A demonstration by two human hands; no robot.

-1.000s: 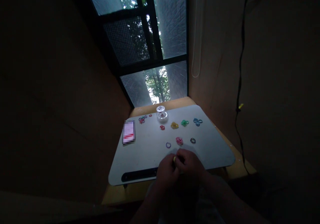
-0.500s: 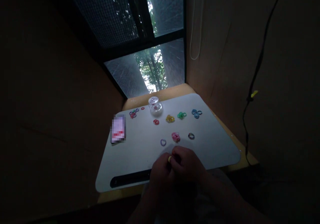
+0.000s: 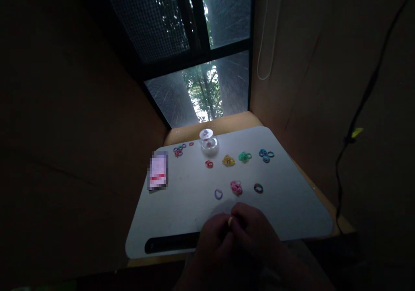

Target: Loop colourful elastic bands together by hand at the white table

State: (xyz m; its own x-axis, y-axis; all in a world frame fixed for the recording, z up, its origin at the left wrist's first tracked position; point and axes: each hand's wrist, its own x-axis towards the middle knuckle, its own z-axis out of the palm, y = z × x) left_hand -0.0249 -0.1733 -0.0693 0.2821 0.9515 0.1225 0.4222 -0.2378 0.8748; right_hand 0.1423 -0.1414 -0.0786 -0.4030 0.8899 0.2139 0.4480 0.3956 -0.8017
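My left hand [image 3: 215, 237] and my right hand [image 3: 254, 228] meet at the near edge of the white board [image 3: 181, 209]. Both are closed around a small yellow band [image 3: 230, 221] that shows between the fingertips. Just beyond them lie a purple band [image 3: 218, 194], a pile of pink bands [image 3: 236, 187] and a dark multicoloured band [image 3: 258, 188]. Farther back is a row of red bands [image 3: 209, 164], yellow bands [image 3: 228, 160], green bands [image 3: 244, 156] and blue bands [image 3: 266, 155].
A clear round container [image 3: 209, 143] stands at the board's back edge. Mixed bands [image 3: 178, 151] and a single red band [image 3: 191, 144] lie at the back left, near a blurred phone-like object [image 3: 158, 170]. A dark slot [image 3: 171, 242] runs along the near edge. A cable hangs at the right.
The view has shifted slightly, so the board and its bands sit a little lower and farther right. My hands stay together with the yellow band between them.
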